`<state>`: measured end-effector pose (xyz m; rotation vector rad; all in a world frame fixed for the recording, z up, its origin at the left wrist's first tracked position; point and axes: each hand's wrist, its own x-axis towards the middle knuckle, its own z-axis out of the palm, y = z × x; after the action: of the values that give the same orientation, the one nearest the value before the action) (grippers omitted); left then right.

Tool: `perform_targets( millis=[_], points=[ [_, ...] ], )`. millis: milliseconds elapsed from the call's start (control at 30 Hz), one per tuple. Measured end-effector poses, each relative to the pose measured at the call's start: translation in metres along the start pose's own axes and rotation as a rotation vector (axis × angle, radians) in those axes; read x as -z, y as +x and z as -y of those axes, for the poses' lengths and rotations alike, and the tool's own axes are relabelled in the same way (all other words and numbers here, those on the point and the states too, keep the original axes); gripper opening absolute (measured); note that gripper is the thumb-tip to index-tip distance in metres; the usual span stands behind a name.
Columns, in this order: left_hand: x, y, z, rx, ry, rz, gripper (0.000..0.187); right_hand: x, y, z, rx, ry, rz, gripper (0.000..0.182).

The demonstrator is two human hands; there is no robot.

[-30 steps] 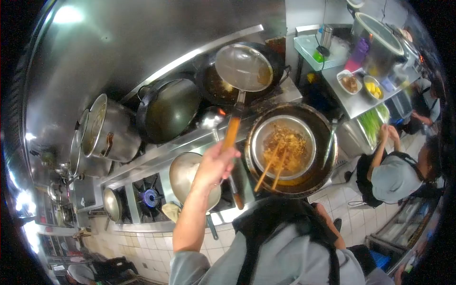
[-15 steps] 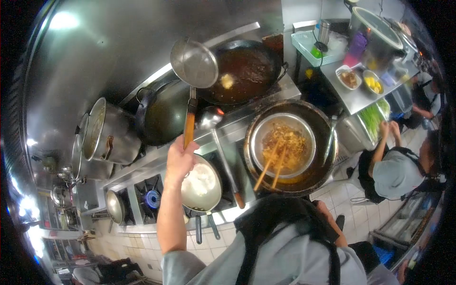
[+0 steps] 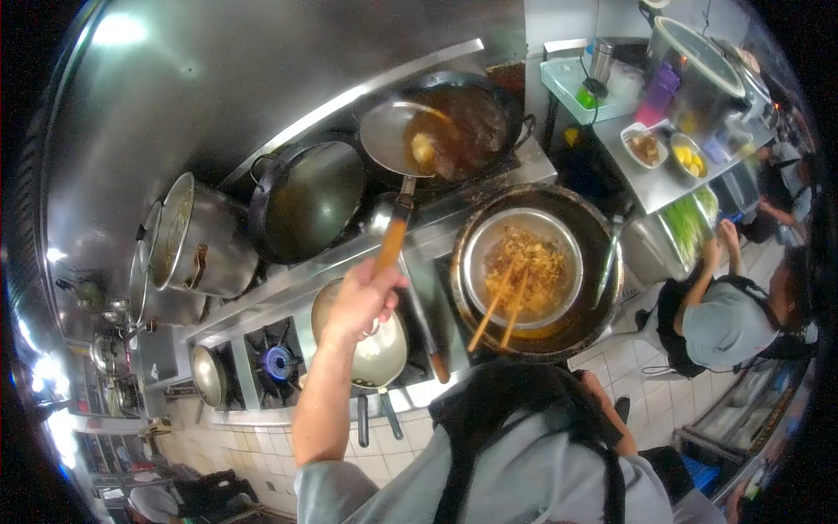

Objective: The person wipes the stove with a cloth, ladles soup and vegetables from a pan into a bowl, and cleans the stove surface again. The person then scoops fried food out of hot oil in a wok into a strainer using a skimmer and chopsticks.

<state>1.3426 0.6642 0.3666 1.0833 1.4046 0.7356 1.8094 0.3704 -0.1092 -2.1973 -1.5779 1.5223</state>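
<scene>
My left hand point(image 3: 362, 301) is wrapped round the wooden handle of a skimmer point(image 3: 393, 140). The skimmer's mesh bowl dips into the left side of a black wok point(image 3: 502, 113) holding dark oil. A pale golden fried piece point(image 3: 423, 148) shows at the bowl's right edge. Near my right side, my right arm hangs low; little of my right hand point(image 3: 587, 377) is visible, with its fingers hidden by the apron. Below the skimmer, a ladle point(image 3: 419, 306) with a wooden grip rests across the stove front.
A steel strainer bowl point(image 3: 471, 258) with fried bits and chopsticks point(image 3: 491, 316) sits in a large dark pot point(image 3: 602, 327). Left are another wok point(image 3: 314, 201), a stockpot point(image 3: 205, 253) and a lit burner point(image 3: 279, 362). A co-worker point(image 3: 733, 323) handles greens point(image 3: 685, 227) at right.
My left hand has moved right, and the skimmer has swung right and down from above the woks into the oil-filled one. My right arm has stayed low at my side.
</scene>
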Motion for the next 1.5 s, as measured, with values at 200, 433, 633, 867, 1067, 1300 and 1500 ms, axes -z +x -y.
perform_targets(
  millis=[200,433,633,867,1067,1300,1500],
  points=[
    [-0.019,0.007,-0.019,0.210,-0.062,0.129,0.026,-0.005,0.005,-0.010,-0.001,0.036,0.013,0.045],
    [-0.027,0.036,0.000,0.142,-0.412,0.169,0.023,-0.029,0.026,-0.054,0.025,-0.009,-0.054,0.033],
    [-0.036,0.016,-0.019,0.146,-0.133,0.057,0.019,-0.007,-0.007,-0.010,0.003,0.057,-0.096,0.029],
    [-0.015,0.013,-0.009,-0.030,0.215,-0.038,0.024,-0.014,0.013,-0.030,0.041,-0.003,-0.029,0.032],
    [0.012,0.030,0.009,-0.352,0.670,-0.189,0.034,-0.012,0.013,-0.029,0.131,0.035,-0.082,0.031],
    [-0.004,0.017,-0.016,-0.416,0.818,-0.263,0.038,0.007,-0.001,0.003,0.118,-0.029,-0.047,0.028],
    [-0.008,0.002,-0.034,-0.430,0.832,-0.261,0.040,0.008,-0.010,0.009,0.098,0.010,-0.079,0.027]
  ],
)
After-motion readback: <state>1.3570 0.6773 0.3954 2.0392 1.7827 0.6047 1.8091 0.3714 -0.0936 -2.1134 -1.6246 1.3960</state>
